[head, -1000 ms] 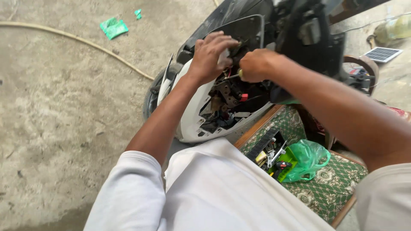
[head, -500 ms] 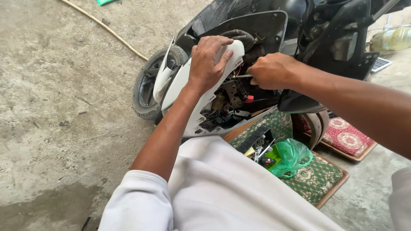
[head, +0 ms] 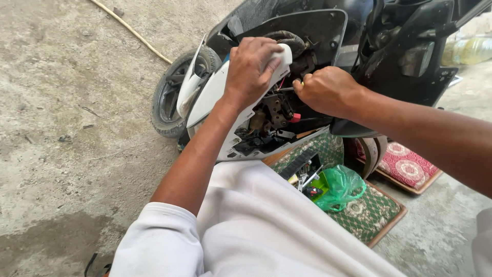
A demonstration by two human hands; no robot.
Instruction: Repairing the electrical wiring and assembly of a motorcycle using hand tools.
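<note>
- Fingers [head: 266, 64] of the left hand [head: 251, 72] curled down over the upper edge of a white panel [head: 215, 95] on a scooter; palm flat on it, firm clasp.
- Right hand [head: 328, 91] closed in a loose fist, pinching a thin tool [head: 287, 89] whose metal shaft points left into the opened body. Tool handle hidden in the fist; kind of tool cannot be told.
- White panel sits centre frame, tilted, just right of the front wheel [head: 169, 97], which rests on the concrete floor [head: 66, 128].
- Behind the panel: exposed dark inner parts [head: 274, 115], with a small red piece [head: 294, 118] among them. Tool tip lies at the top of this cavity, close to the left fingertips.
- Black bodywork [head: 410, 56] of the scooter fills the far right.
- Near right, below the scooter: a green patterned mat [head: 369, 215] on the floor. On it, a green plastic bag [head: 341, 187], open and crumpled; contents not visible. Just left of the bag, a small heap of loose tools and parts [head: 305, 177], too small to sort.
- A second, red patterned mat [head: 407, 166] lies farther right.
- A pale hose [head: 133, 33] runs across the floor, far left.
- White clothing [head: 256, 231] of the person fills the near foreground.
</note>
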